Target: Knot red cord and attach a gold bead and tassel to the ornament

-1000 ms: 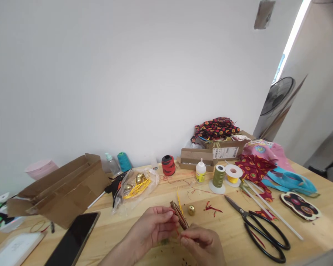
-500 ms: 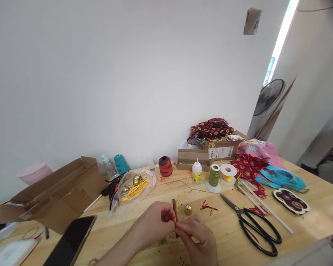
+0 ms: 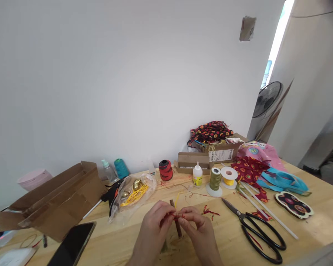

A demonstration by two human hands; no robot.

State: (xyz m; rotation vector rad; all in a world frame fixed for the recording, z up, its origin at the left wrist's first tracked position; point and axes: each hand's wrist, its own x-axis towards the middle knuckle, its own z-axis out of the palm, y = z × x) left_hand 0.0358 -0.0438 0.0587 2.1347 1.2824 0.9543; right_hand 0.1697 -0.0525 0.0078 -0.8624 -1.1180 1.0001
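My left hand (image 3: 155, 227) and my right hand (image 3: 198, 227) meet at the front middle of the table. Both are closed, fingertips pinching a thin red strand (image 3: 179, 215) that runs between them; whether it is thread or a narrow cloth strip I cannot tell. Under the strand a narrow dark brown stick (image 3: 179, 229) passes between the hands, its middle partly covered by the fingers. Just past it lies a short yellow cord (image 3: 177, 199). Red cloth scraps (image 3: 210, 211) lie to the right of my right hand.
Large black-handled scissors (image 3: 248, 218) lie at right, beside white sticks (image 3: 269, 210). Behind are a glue bottle (image 3: 197, 175), an olive spool (image 3: 215, 179), a yellow spool (image 3: 229, 177) and a red spool (image 3: 165, 170). At left are a bag of gold bells (image 3: 135, 190), a phone (image 3: 72, 244) and a cardboard box (image 3: 63, 203).
Both hands have risen slightly and drawn level, with the red strand stretched between their fingertips. The brown stick has tilted, and the small gold bell is now hidden from view.
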